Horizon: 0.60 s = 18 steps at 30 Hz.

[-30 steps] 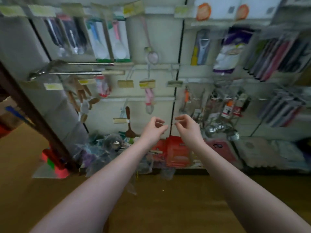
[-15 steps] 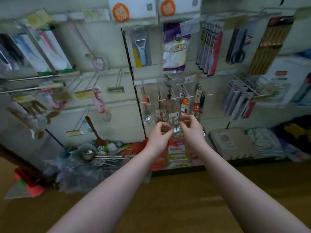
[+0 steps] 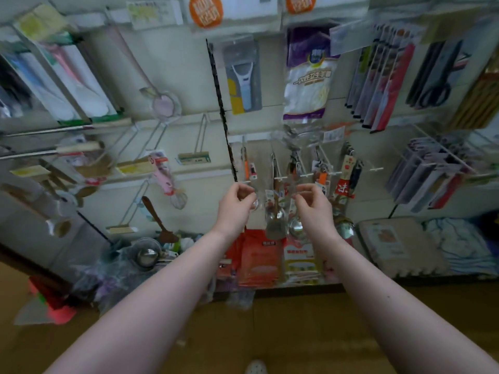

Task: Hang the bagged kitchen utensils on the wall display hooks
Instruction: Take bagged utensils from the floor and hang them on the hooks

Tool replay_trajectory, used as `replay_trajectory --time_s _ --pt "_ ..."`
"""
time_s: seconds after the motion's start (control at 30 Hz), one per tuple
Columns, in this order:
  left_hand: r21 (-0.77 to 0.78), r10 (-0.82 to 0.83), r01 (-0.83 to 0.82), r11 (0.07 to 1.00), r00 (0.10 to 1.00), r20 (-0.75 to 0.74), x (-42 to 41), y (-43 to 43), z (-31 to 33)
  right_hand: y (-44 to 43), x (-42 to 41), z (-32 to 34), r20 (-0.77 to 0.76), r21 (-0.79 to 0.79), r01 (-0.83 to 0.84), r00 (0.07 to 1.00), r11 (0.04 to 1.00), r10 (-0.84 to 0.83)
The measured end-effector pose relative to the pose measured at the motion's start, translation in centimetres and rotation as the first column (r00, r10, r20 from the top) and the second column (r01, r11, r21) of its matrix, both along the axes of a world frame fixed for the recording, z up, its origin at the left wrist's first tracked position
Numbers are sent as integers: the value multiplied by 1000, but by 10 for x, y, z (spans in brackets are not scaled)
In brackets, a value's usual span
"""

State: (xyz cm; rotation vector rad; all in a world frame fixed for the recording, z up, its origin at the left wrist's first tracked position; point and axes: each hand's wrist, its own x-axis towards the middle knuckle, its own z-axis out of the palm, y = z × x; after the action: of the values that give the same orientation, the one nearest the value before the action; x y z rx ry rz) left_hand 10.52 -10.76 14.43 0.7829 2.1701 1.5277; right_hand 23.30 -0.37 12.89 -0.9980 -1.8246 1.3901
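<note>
Clear-bagged steel utensils (image 3: pixel 275 225), handles up and bowls down, hung side by side on a row of white-tipped wire hooks (image 3: pixel 280 178) jutting from the wall. Foremost bag (image 3: pixel 274 197) pinched near its top between left hand (image 3: pixel 236 205) and right hand (image 3: pixel 314 206), just below the hook tips. Further bagged pieces (image 3: pixel 145 256) heaped low at left.

left hand (image 3: pixel 235 206) | right hand (image 3: pixel 314 209) | now drawn apart (were touching before)
</note>
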Motion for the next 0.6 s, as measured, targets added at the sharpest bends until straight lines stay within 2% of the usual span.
replay_trajectory --time_s 0.13,0.23,0.33,0.43,0.6 --pt "35 -5 4 999 1000 17 -45 31 4 19 -48 5 51 33 0 999 999 -2" --pt "93 48 -58 994 993 103 -80 49 -2 30 -73 -6 130 20 5 991 1000 -7" --pt "58 113 -124 991 980 166 -109 55 -23 34 -88 -30 254 -43 1 967 999 10" --pt "40 135 -147 988 967 215 -126 51 -48 40 -99 -56 434 -66 -10 900 998 38" --pt "-14 159 -162 987 943 292 -144 51 -83 57 -113 -88 493 -100 -26 867 995 72"
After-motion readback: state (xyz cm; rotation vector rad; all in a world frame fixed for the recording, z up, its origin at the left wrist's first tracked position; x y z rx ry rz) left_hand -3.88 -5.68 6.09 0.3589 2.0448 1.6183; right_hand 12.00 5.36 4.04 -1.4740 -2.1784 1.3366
